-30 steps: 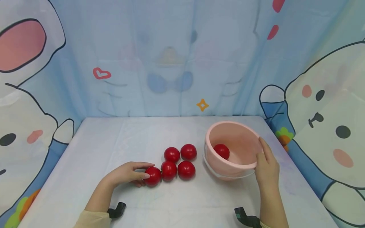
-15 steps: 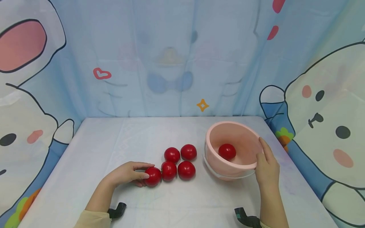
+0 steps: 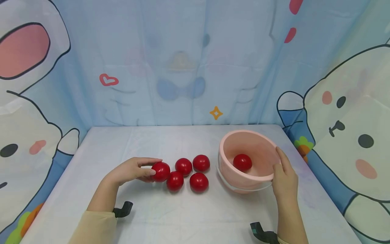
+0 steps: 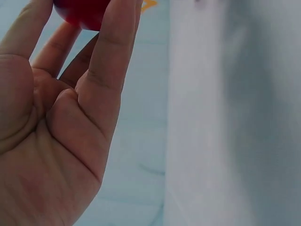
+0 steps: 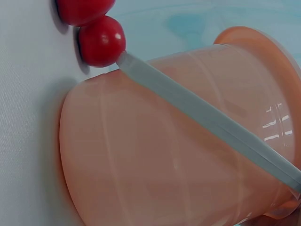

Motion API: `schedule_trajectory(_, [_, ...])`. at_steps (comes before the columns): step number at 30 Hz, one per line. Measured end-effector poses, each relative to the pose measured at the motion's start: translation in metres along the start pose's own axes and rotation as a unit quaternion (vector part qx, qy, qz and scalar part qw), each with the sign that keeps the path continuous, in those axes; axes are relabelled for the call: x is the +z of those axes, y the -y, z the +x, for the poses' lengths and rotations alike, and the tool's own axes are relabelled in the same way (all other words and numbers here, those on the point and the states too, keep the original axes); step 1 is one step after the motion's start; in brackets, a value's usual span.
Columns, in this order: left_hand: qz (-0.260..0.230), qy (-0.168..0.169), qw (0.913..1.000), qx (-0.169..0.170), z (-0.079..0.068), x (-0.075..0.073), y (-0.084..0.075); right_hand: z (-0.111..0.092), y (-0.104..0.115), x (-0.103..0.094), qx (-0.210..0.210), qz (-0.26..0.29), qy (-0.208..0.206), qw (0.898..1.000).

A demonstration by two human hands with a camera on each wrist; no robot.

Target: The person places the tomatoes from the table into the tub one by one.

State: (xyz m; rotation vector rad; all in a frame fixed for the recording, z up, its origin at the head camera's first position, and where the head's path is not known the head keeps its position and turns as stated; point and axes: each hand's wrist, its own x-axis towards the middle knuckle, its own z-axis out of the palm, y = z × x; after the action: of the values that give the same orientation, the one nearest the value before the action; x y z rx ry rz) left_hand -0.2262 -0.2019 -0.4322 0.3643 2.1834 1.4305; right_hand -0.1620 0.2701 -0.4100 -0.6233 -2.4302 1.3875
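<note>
My left hand (image 3: 134, 171) grips a glossy red tomato (image 3: 160, 171) between thumb and fingers. In the left wrist view, this tomato (image 4: 84, 14) shows at the top, between the fingertips, raised above the table. My right hand (image 3: 284, 178) holds the right rim of a pink bucket (image 3: 240, 183), which leans a little with its mouth toward me. Inside the bucket lies one tomato (image 3: 242, 162). Several more tomatoes (image 3: 199, 182) sit in a loose cluster between the left hand and the bucket. The right wrist view shows the bucket's side, with its pale handle (image 5: 211, 122) hanging down across it.
A white cloth covers the table (image 3: 213, 217). Behind it hangs a light blue curtain (image 3: 137, 51) with cartoon figures, which also runs along both sides. Black wrist mounts (image 3: 123, 209) stick out from both forearms over the table's near part.
My left hand has lifted its tomato up and slightly left. The neighbouring tomato has rolled a little left. Earlier, the tomato inside the bucket rolled right; the right hand stays at the rim.
</note>
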Motion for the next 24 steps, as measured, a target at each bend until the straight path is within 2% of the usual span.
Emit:
schedule_trajectory(5, [0.013,0.009,0.9997,0.019,0.007,-0.010,-0.029,-0.001,0.000,0.000,0.002,0.002,0.001,1.000])
schedule_trajectory(11, [0.028,0.015,0.9990,0.031,0.027,-0.013,-0.064,0.000,-0.001,-0.001,-0.001,0.006,0.003,1.000])
schedule_trajectory(17, [0.027,0.038,0.9981,0.040,0.050,-0.008,-0.096,0.001,-0.002,-0.001,0.000,0.001,0.005,1.000])
schedule_trajectory(24, [0.033,0.081,0.9951,0.046,0.081,0.007,-0.135,0.001,-0.002,-0.003,0.000,-0.009,0.005,1.000])
